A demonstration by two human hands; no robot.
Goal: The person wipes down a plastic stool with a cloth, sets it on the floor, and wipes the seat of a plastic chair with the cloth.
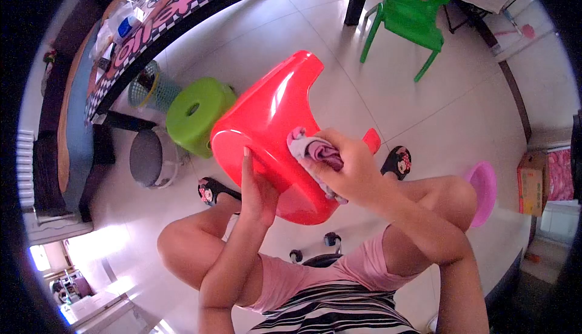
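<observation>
A glossy red plastic stool (276,106) is tilted on its side in front of my knees, its legs pointing up and to the right. My left hand (259,191) grips it at the near left, thumb lying along the red surface and the other fingers mostly hidden. In my right hand (350,167) is a bunched grey and pink cloth (324,155), pressed against the stool's right side. One red leg (371,140) shows beyond my right wrist.
At the left stand a green stool (200,112), a round grey-topped stool (145,158) and a mesh wastebasket (157,91). A patterned table (182,15) crosses the upper left. A green chair (418,12) stands at the upper right, a pink basin (485,194) beside my right knee.
</observation>
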